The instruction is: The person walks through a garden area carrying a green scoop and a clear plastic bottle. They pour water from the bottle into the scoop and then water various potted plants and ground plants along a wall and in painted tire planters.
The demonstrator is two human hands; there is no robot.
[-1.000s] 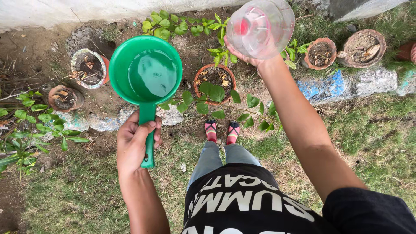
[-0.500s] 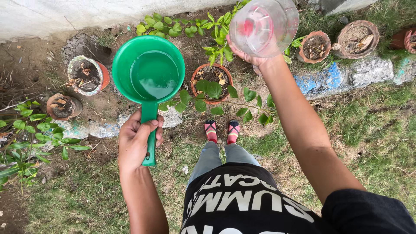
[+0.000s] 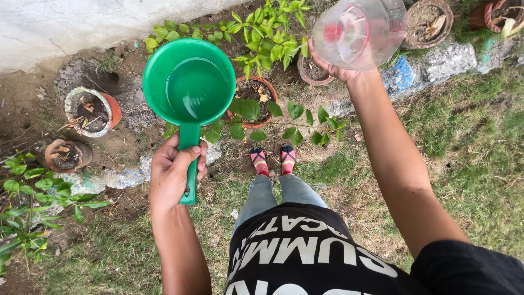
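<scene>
My left hand [image 3: 173, 173] grips the handle of a green plastic dipper [image 3: 189, 82], held level with water in its bowl. My right hand [image 3: 343, 68] holds a clear plastic bottle [image 3: 357, 30] raised at the upper right, a red patch showing through it. Below the dipper stands a terracotta pot [image 3: 254, 97] with a small leafy plant. My feet in red sandals [image 3: 273, 158] stand on the ground just in front of that pot.
A white wall runs along the top left. More pots sit around: two at the left [image 3: 90, 111], several at the top right [image 3: 427, 19]. Painted stones [image 3: 431, 61] edge the bed. Leafy plants grow at the left [image 3: 27, 202]; grass covers the right.
The view has shifted, so pots and plants sit slightly higher and further left. Both hands keep their grips; the dipper stays level and the bottle stays raised.
</scene>
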